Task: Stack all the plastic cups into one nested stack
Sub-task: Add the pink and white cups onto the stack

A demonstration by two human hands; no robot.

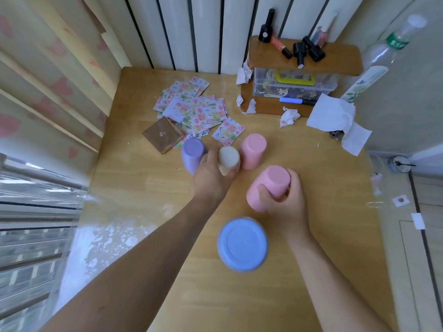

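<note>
Several plastic cups stand upside down on the wooden table (148, 188). My left hand (213, 176) is wrapped around a beige cup (228, 157). A purple cup (191, 152) stands just to its left, and a pink cup (253, 150) just to its right. Nearer to me, my right hand (285, 200) grips a second pink cup (271, 183), which tilts slightly. A blue cup (242, 244) stands closest to me, between my forearms, with no hand on it.
Colourful sticker sheets (196, 106) and a brown packet (163, 135) lie behind the cups. A small wooden shelf (304, 56) at the back right holds nail polish bottles above a clear box (294, 85). Crumpled tissues (335, 116) and a plastic bottle (388, 51) stand at the right.
</note>
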